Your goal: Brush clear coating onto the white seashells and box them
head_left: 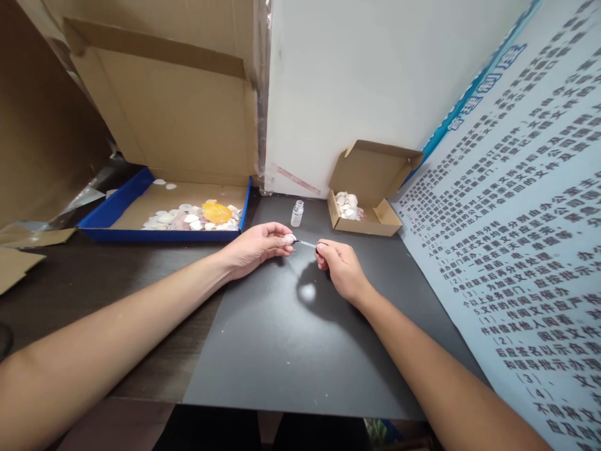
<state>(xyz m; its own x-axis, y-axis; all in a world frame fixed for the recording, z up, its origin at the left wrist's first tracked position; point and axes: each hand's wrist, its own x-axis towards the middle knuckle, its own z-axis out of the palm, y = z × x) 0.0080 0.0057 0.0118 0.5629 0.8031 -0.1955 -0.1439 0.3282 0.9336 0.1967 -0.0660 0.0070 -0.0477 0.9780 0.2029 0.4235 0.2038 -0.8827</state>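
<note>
Between the fingertips of my left hand [260,249] is a small whitish seashell [289,239]. My right hand [342,266] is closed around the dark end of a thin brush applicator [307,243], whose pale stem points left. Its dark tip reaches the shell; whether it touches the surface is too small to tell. Just beyond my hands, a small clear glass bottle [297,214] with a white label stands upright, uncapped. Both hands are above the dark grey mat [263,357].
To the left, a blue-edged cardboard box [159,235] holds many shells and an orange piece [216,212]. A smaller open cardboard box [369,225] with whitish shells stands at the back right. A white panel [375,75] rises behind; a printed poster [526,207] borders the right.
</note>
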